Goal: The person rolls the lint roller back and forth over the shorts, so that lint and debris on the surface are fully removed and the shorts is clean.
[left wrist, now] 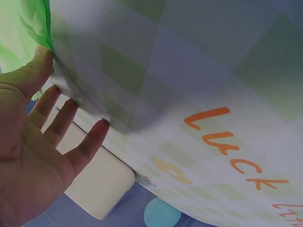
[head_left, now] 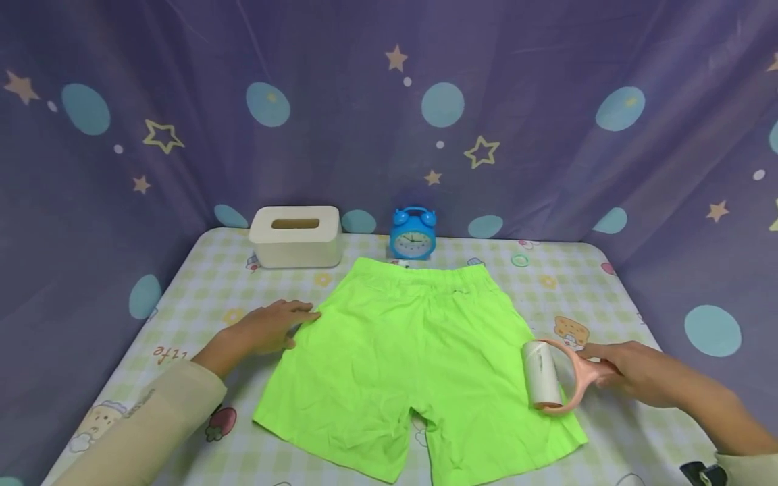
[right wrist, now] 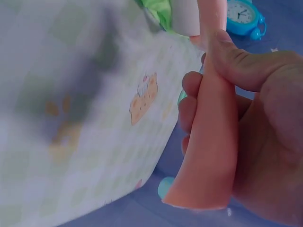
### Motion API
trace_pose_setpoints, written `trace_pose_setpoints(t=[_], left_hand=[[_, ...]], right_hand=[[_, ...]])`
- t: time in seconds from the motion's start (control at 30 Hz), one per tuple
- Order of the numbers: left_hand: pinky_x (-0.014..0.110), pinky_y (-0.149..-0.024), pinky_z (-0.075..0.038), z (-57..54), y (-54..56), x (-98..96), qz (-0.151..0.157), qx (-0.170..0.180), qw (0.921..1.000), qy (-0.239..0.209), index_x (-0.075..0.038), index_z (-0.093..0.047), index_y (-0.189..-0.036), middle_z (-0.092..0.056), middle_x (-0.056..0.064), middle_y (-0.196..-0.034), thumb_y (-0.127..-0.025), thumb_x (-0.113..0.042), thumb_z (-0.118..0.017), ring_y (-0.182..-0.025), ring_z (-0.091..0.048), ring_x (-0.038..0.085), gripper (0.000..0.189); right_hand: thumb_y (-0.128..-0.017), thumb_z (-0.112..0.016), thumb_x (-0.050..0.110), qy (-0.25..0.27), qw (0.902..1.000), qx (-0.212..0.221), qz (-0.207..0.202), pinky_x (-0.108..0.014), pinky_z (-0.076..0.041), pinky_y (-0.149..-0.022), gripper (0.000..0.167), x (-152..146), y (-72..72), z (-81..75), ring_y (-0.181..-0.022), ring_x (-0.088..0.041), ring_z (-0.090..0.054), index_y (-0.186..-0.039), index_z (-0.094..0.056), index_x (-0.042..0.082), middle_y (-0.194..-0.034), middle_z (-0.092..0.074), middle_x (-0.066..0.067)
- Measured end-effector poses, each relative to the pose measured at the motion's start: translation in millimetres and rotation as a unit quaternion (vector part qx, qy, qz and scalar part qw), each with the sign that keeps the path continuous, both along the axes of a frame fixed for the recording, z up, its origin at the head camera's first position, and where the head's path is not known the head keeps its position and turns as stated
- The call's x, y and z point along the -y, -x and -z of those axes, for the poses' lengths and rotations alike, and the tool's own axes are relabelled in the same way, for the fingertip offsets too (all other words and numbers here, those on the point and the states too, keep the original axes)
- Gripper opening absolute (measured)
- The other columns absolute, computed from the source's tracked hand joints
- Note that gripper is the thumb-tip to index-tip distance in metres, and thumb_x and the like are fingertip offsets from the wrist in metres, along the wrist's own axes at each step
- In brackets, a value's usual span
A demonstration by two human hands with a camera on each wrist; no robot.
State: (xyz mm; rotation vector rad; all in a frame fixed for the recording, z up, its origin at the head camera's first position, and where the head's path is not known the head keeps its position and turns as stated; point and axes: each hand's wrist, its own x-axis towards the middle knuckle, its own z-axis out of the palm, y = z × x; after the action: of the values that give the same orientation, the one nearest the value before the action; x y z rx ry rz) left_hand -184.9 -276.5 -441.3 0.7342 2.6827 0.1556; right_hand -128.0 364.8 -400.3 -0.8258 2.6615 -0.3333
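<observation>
Neon green shorts (head_left: pixel 371 344) lie spread on the table, waistband toward the back. My left hand (head_left: pixel 267 329) rests at their left edge; in the left wrist view its fingers (left wrist: pixel 87 142) are spread and fairly straight, with the thumb by the green cloth. With my right hand (head_left: pixel 650 372) I grip the pink handle of a lint roller (head_left: pixel 542 374). Its white roll lies against the right leg of the shorts. In the right wrist view, fingers and thumb wrap round the handle (right wrist: pixel 213 132).
A white tissue box (head_left: pixel 296 246) stands at the back left, and a blue alarm clock (head_left: pixel 413 236) just behind the waistband. A small green ring (head_left: pixel 520 260) lies at the back right. Checked cloth (head_left: pixel 583 290) covers the table; a purple patterned curtain (head_left: pixel 340 162) surrounds it.
</observation>
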Motion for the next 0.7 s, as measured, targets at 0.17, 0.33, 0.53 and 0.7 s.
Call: trace_pose_setpoints(t=[0.17,0.33,0.53,0.7], left_hand=[[0.055,-0.091,-0.053,2.3,2.5,-0.8,0.003,-0.005,1.0000,-0.001,-0.017,-0.047,-0.154,-0.042,0.014,-0.160,-0.092,-0.015,-0.076,-0.141,-0.043,0.045,0.069],[0.057,-0.091,-0.052,0.2,1.3,-1.6,0.003,-0.005,1.0000,-0.004,-0.016,-0.047,-0.154,-0.042,0.015,-0.160,-0.092,-0.015,-0.076,-0.140,-0.043,0.046,0.068],[0.059,-0.092,-0.051,-1.2,0.4,-1.4,0.002,-0.008,1.0000,-0.004,-0.016,-0.047,-0.154,-0.043,0.014,-0.159,-0.092,-0.015,-0.076,-0.139,-0.044,0.045,0.069],[0.059,-0.089,-0.052,0.6,1.2,-1.2,0.005,-0.007,1.0000,-0.005,-0.016,-0.047,-0.154,-0.043,0.014,-0.159,-0.091,-0.016,-0.076,-0.139,-0.044,0.045,0.069]], right_hand=[[-0.091,-0.075,0.022,-0.005,1.0000,0.001,-0.002,-0.021,-0.034,-0.059,0.035,-6.3,-1.3,-2.6,-0.065,0.006,-0.040,-0.124,-0.063,0.021,-0.072,-0.047,0.021],[-0.092,-0.074,0.021,-0.006,0.9999,0.003,-0.012,-0.021,-0.035,-0.060,0.036,-4.4,2.3,-3.3,-0.067,0.006,-0.041,-0.126,-0.065,0.015,-0.075,-0.052,0.021],[-0.091,-0.075,0.023,-0.010,0.9996,-0.012,-0.022,-0.022,-0.039,-0.062,0.037,-1.4,6.2,-2.2,-0.073,0.006,-0.047,-0.126,-0.067,0.015,-0.088,-0.065,0.018],[-0.089,-0.076,0.029,-0.021,0.9978,-0.053,-0.035,-0.026,-0.050,-0.069,0.039,1.3,8.0,-1.3,-0.089,-0.001,-0.064,-0.125,-0.069,0.018,-0.105,-0.076,0.005]])
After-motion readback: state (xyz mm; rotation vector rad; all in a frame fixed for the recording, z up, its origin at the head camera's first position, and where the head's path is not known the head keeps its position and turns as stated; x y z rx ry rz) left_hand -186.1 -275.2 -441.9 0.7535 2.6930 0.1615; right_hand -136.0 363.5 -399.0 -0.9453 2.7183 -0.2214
